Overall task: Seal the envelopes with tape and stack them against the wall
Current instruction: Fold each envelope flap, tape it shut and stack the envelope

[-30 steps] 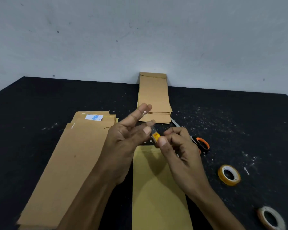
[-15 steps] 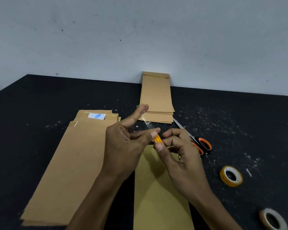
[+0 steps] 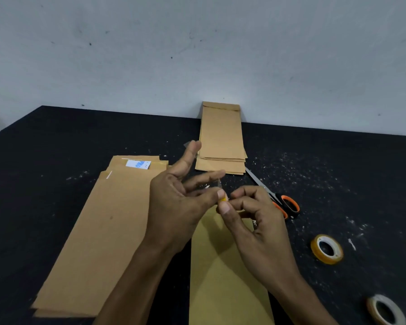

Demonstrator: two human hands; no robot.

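A long yellow-brown paper envelope point(image 3: 223, 266) lies flat on the black table point(image 3: 45, 148), directly under both hands; its near end is cut off by the bottom edge of the picture and its far end is covered by the hands. To its left lies a pile of brown paper envelopes point(image 3: 99, 231), the top one plain, with a small white and blue label point(image 3: 138, 164) on an envelope at the far end. A second stack of brown envelopes point(image 3: 222, 141) rests at the back, its far end touching the grey wall point(image 3: 197, 55).

The left hand point(image 3: 176, 207) and the right hand point(image 3: 256, 221) meet above the envelope. Between their thumbs and fingers they pinch a small orange thing with a clear strip of tape point(image 3: 221, 195); it is too small to tell more. A clear scrap seems to stick on the left index fingertip.

The orange-handled scissors point(image 3: 277, 200) are partly hidden behind the right hand. A yellow tape roll point(image 3: 326, 249) and a white tape roll point(image 3: 386, 309) lie to the right, apart.
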